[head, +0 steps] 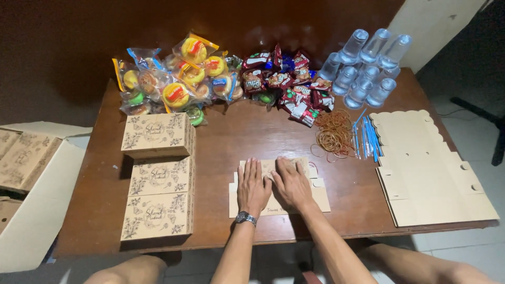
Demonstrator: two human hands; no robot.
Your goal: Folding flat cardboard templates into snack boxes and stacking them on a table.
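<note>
A flat, unfolded brown cardboard box blank lies on the wooden table near its front edge. My left hand, with a wristwatch on the wrist, presses flat on the blank's left half. Beside it, my right hand rests palm down on the blank's middle, fingers spread. Both hands lie on the cardboard without gripping it.
Three folded printed boxes sit at the left. At the back lie wrapped cakes, snack packets and sealed water cups. Rubber bands, blue straws and a stack of flat blanks lie right. An open carton stands left of the table.
</note>
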